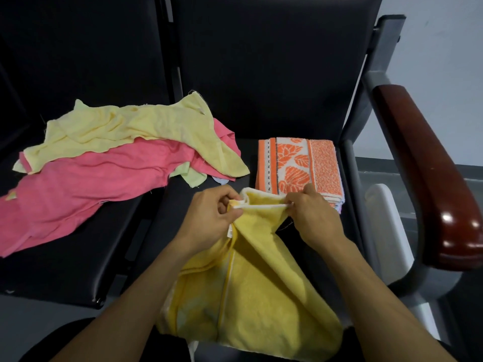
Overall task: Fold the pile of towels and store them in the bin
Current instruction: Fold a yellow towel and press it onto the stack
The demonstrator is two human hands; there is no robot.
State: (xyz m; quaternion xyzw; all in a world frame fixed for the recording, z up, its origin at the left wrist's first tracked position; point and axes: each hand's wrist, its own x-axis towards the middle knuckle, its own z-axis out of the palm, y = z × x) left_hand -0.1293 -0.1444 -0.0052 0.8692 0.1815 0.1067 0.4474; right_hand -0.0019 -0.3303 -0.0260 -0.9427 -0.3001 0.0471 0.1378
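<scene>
Across the black padded seats [86,262] of a row of joined chairs lies the laundry; on the left seat a loose pile sprawls, with a pale yellow towel [125,131] crumpled on top of a pink towel [78,189], a light green cloth [189,175] poking out from under them at the pile's right edge; on the right seat, toward its back, sits a folded stack topped by an orange-and-white leaf-patterned towel [298,165], its lower layers showing only as thin edges at the near right corner; just in front of that stack both hands hold up a bright yellow towel [251,288] by its white-trimmed top hem; the left hand [209,220] pinches the hem's left end, thumb and fingers curled closed on the cloth; the right hand [311,218] pinches the hem's right end in the same way, fingers clamped on the fabric, and it overlaps the stack's near edge in the view; the hem runs taut between the two hands, and the rest of the yellow towel drapes down toward the person, over the seat's front edge and onto the lap; to the right stands a dark red-brown armrest [428,178] on a grey metal frame [355,184]; a white object [386,226] shows beyond that frame, too hidden to name as a bin, and nothing of its contents can be seen.
</scene>
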